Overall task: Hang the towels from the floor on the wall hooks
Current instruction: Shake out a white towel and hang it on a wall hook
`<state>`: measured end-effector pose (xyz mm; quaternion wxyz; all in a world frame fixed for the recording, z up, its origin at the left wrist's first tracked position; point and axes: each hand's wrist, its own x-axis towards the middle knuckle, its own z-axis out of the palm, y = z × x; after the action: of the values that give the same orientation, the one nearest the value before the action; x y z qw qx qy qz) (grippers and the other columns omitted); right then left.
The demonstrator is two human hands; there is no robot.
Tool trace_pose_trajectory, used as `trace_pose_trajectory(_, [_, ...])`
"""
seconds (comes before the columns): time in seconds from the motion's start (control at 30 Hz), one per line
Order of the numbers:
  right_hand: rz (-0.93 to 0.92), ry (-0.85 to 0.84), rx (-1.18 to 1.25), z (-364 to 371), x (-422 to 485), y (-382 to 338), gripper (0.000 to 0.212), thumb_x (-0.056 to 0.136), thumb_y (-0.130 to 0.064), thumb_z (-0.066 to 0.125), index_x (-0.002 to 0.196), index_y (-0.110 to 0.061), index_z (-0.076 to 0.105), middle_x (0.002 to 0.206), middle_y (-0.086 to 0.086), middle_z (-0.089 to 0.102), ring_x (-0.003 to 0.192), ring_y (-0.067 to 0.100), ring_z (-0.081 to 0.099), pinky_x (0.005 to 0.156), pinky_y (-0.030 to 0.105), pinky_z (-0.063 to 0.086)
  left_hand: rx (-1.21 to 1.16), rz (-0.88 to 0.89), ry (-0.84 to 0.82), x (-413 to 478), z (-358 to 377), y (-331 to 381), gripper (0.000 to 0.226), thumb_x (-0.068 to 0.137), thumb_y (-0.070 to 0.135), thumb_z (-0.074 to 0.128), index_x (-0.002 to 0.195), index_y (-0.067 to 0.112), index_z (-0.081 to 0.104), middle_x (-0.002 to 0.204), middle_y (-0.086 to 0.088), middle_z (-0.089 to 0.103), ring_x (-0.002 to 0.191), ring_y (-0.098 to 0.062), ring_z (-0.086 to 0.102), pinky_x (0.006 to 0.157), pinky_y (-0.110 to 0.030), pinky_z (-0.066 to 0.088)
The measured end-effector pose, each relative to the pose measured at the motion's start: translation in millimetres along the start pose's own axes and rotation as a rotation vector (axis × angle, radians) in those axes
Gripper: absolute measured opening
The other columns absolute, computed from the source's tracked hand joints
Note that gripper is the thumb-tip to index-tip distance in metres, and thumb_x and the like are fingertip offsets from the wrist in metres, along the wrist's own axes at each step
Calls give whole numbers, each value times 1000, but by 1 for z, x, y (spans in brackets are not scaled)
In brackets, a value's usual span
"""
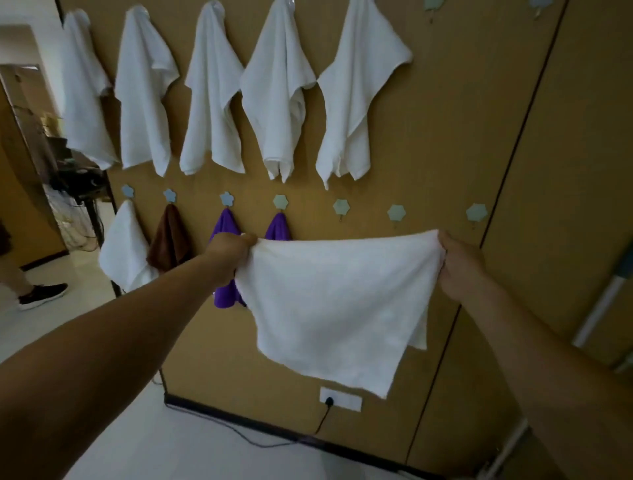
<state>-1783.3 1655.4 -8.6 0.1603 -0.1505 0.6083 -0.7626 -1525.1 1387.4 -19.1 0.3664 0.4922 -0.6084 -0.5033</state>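
A white towel point(335, 301) hangs spread out in front of the tan wall, held by its two upper corners. My left hand point(229, 253) pinches the left corner and my right hand point(459, 263) pinches the right corner. Just above the towel's top edge are three bare hexagon hooks: one point(341, 207), a second point(396, 213) and a third point(476, 212). Further left the lower row carries a white towel point(123, 246), a brown cloth point(169, 236) and two purple cloths point(224, 226), point(279, 228), partly hidden by the held towel.
Several white towels point(274, 92) hang on the upper row of hooks. Two more bare hooks point(432, 4) sit at the top right. A wall socket point(340, 399) with a black cable lies low on the wall. A person's leg and shoe point(41, 294) stand at the left.
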Motion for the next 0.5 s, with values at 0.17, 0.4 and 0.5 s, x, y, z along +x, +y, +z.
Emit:
trace_pose_trajectory(0.17, [139, -395, -404, 6, -38, 24, 58, 81, -44, 72, 127, -10, 60, 118, 8, 69, 104, 25, 67, 87, 39, 53, -341, -130, -218, 4, 1, 11, 51, 77, 32, 71, 118, 7, 52, 117, -10, 58, 108, -32, 57, 96, -51, 48])
trace_pose_trajectory(0.4, [159, -38, -275, -6, -18, 15, 46, 79, -22, 79, 113, 4, 61, 107, 15, 66, 93, 32, 64, 88, 44, 53, -88, -184, -420, 13, -9, -14, 37, 88, 7, 61, 124, -1, 54, 124, -17, 60, 110, -34, 59, 87, -48, 53])
trace_pose_trajectory(0.5, [244, -87, -271, -5, -19, 16, 37, 84, -14, 73, 115, 5, 63, 113, 17, 67, 103, 34, 64, 93, 46, 51, -60, -135, -317, 18, -9, -18, 31, 89, 7, 62, 117, -1, 54, 119, -17, 59, 109, -34, 59, 88, -49, 54])
